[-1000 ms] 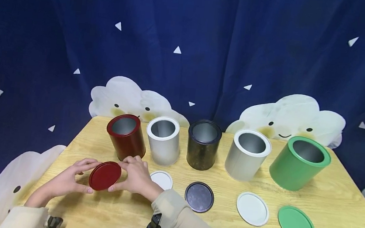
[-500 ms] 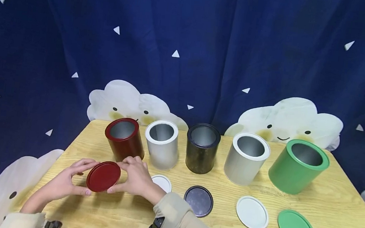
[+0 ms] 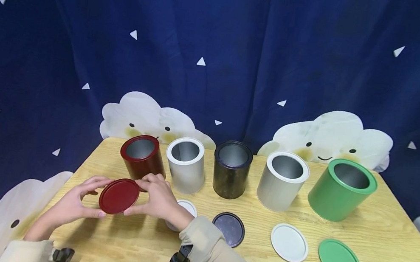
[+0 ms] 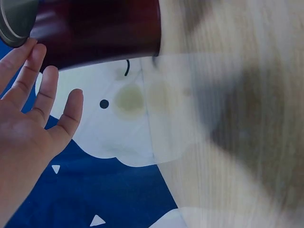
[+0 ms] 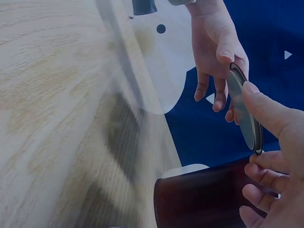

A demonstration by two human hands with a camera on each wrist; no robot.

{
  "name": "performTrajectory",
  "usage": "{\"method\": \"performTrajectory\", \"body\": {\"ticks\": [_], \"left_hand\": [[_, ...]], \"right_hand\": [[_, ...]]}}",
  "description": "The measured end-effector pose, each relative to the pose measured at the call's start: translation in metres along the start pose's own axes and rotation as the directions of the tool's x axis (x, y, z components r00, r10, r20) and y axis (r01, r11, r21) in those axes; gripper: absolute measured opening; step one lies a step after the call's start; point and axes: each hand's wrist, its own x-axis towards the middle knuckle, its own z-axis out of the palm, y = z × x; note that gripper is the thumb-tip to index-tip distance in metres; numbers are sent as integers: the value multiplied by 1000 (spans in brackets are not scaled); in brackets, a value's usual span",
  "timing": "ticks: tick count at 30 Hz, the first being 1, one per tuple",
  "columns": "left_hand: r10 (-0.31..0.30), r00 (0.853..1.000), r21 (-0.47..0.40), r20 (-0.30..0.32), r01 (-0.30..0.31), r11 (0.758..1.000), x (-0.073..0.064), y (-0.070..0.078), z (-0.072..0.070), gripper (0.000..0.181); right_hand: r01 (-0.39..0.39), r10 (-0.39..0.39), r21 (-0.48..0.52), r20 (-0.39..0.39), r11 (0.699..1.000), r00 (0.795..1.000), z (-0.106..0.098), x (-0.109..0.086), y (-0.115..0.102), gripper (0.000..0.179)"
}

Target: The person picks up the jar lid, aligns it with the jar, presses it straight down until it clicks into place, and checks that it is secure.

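Note:
A round dark red lid point(image 3: 119, 196) is held up off the table in front of the open red can point(image 3: 149, 164). My left hand point(image 3: 79, 197) grips its left edge between thumb and fingers. On the right edge, my right hand point(image 3: 157, 197) pinches it the same way. Its top tilts toward the head camera. In the right wrist view the lid point(image 5: 243, 107) appears nearly edge-on, showing its silvery underside. The left wrist view has the left hand point(image 4: 33, 109) beside part of the lid point(image 4: 18, 19) and the red can point(image 4: 99, 31).
Right of the red can stand a white can point(image 3: 188, 172), a black can point(image 3: 230, 176), another white can point(image 3: 280, 187) and a green can point(image 3: 335, 195), all open. Before them lie a partly hidden white lid point(image 3: 188, 206), a black lid point(image 3: 229, 228), a white lid point(image 3: 289, 242) and a green lid point(image 3: 340, 261).
Both hands have lifted the red lid slightly, a little nearer the red can. The whole head view dipped a little in the first half second. Cans and other lids stay in place.

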Motion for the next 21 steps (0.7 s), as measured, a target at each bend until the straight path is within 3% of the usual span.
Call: {"method": "performTrajectory", "body": {"ticks": [8,21], "left_hand": [[37,998,-58,-52,-40,998,3,4,-5,69],[60,995,-80,-79,-67,995,14,9,-5,67]], "right_hand": [[1,-1,12,-7,1000,1000,-8,4,-6,73],[-1,1,21,-8,1000,1000,-23,7,-4,74]]}}
